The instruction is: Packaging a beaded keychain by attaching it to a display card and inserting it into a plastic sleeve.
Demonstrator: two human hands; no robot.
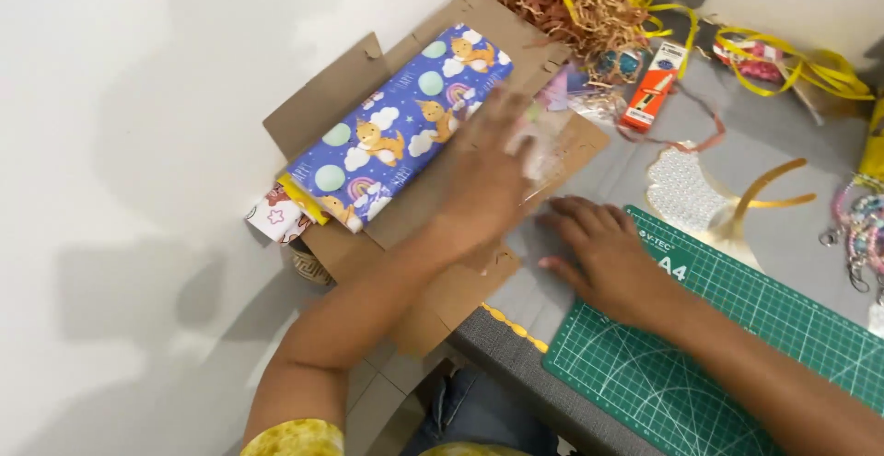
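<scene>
Brown flat cardboard box (343, 97) holds a blue cartoon-printed wrapped parcel (401, 129). My left hand (483, 180), blurred, fingers spread, hovers beside the parcel; my right hand (603, 253) rests flat, empty, beside the box.

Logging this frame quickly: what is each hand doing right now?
Left hand: open, blurred, flat over the cardboard box.
Right hand: open, flat on the table, holding nothing.
</scene>
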